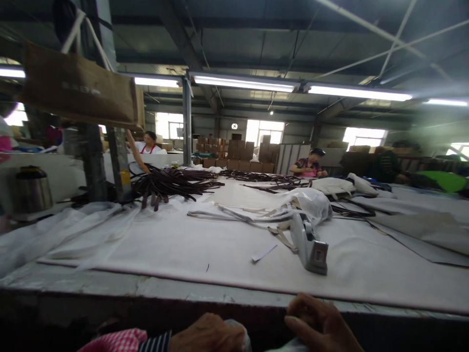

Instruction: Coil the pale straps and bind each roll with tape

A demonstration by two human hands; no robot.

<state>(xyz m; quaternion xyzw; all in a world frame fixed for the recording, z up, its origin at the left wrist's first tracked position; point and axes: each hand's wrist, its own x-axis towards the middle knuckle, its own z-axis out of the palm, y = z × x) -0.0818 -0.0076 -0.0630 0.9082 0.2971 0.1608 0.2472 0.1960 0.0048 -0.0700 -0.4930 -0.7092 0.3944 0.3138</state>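
At the bottom edge, below the table's front edge, my left hand [207, 335] is closed, its knuckles facing up. A translucent plastic bag [240, 333] bulges out at its fingertips. To the right, my right hand [326, 322] has curled fingers, with a gap between thumb and forefinger and nothing visible between them. A pale bit of plastic [289, 346] shows just below its thumb, cut off by the frame. On the table ahead stands a grey tape dispenser [311, 247], and a small white paper strip [264, 253] lies left of it.
Dark brown straps [172, 183] lie heaped at the table's [154, 244] far left. Grey straps [234, 215] and a plastic-wrapped white bundle [311, 203] lie mid-table. A brown bag [80, 88] hangs from a post upper left, above a metal flask [32, 188]. Co-workers sit farther back.
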